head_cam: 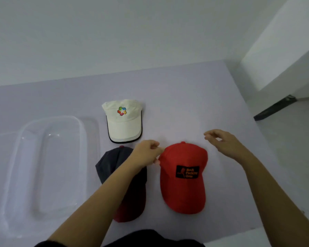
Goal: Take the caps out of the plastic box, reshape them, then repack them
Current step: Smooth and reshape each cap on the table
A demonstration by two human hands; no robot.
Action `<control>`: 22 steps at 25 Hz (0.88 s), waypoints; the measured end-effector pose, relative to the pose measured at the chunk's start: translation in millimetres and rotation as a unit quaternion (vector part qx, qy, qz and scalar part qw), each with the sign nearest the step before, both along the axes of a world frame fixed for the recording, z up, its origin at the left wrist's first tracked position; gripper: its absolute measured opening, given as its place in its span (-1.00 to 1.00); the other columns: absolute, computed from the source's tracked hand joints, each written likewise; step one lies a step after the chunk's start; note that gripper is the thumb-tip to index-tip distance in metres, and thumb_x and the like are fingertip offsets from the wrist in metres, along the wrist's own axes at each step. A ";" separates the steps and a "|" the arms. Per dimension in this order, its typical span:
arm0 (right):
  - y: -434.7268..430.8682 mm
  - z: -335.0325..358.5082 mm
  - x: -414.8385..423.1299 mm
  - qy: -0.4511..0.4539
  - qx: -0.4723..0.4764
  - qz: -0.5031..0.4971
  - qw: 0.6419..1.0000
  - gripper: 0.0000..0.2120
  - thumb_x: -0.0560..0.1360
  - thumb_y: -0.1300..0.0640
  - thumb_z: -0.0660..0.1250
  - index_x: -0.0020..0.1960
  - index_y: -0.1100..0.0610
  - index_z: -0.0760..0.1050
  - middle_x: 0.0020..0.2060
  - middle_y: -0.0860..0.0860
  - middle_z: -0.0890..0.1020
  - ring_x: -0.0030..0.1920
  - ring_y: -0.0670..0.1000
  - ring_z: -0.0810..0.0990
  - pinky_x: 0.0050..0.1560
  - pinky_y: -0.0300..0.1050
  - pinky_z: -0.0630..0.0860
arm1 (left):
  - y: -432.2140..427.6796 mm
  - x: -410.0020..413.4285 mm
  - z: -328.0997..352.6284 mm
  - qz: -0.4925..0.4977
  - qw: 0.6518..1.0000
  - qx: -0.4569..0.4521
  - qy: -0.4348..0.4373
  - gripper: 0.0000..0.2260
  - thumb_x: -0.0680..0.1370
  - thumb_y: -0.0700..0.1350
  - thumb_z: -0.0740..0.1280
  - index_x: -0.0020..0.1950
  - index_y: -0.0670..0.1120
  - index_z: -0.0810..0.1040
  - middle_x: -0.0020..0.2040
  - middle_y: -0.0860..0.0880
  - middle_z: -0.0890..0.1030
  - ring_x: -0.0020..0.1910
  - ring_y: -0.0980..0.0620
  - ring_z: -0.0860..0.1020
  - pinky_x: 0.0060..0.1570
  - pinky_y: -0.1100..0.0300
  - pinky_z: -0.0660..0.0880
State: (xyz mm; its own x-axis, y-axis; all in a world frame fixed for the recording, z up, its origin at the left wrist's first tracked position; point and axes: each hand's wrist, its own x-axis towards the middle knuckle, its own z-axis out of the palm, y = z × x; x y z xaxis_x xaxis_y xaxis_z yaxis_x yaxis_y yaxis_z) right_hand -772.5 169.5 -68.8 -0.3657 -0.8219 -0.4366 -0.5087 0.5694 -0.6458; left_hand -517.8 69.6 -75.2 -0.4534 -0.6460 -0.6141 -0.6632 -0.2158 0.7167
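One pale purple table (194, 104) carries everything, with the clear plastic box (48, 175) at its left. Right of the box lie the red cap (183, 189), the dark cap (107, 163) just left of it, and the white cap (124, 123) beyond both. The left hand (144, 154), its arm stretched across the dark cap, pinches the left edge of the red cap's crown. The right hand (225, 143) hovers past that crown's right side, fingers loosely curled, grasping nothing.

One white cap (123, 122), one dark cap (105, 166) and one red cap (182, 193) make three, with one clear plastic box (84, 132).
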 end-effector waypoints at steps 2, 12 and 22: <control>32.9 -11.3 -2.1 -0.058 0.051 -0.007 0.997 -0.69 0.55 -0.04 0.21 0.24 0.03 0.45 0.14 -0.09 0.52 -0.02 -0.13 0.53 -0.17 -0.24 0.48 | 23.3 -10.2 -16.5 0.022 0.998 0.055 0.008 -0.53 0.56 0.04 0.27 0.41 -0.14 0.33 0.20 -0.12 0.56 -0.47 0.18 0.57 -0.57 0.39 0.35; 46.3 -49.9 39.7 -0.242 -0.012 -0.073 0.967 -0.78 0.61 0.00 0.08 -0.12 0.02 0.42 -0.34 -0.10 0.42 -0.36 -0.14 0.39 -0.25 -0.23 0.39 | 57.2 -11.3 -42.7 0.195 0.964 0.126 0.133 -0.85 0.61 -0.06 0.19 0.01 -0.14 0.41 -0.22 -0.06 0.46 -0.34 0.10 0.47 -0.29 0.26 0.50; 71.7 -84.8 29.4 -0.155 -0.101 -0.080 0.979 -0.86 0.60 0.13 0.15 -0.03 0.06 0.48 -0.15 -0.06 0.55 -0.12 -0.11 0.50 -0.01 -0.20 0.41 | 71.6 -17.8 -46.3 0.258 0.932 0.143 0.209 -0.87 0.64 -0.08 0.12 0.02 -0.10 0.40 -0.18 -0.04 0.44 -0.28 0.10 0.44 -0.17 0.20 0.49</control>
State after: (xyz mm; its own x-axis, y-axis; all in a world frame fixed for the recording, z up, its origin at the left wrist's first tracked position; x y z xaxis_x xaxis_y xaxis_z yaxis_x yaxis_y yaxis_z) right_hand -743.1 241.2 -153.7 -0.3730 -0.8459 -0.3812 -0.1847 0.4704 -0.8629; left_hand -535.7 141.2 -121.5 -0.3652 -0.6813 -0.6343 -0.0934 -0.6512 0.7532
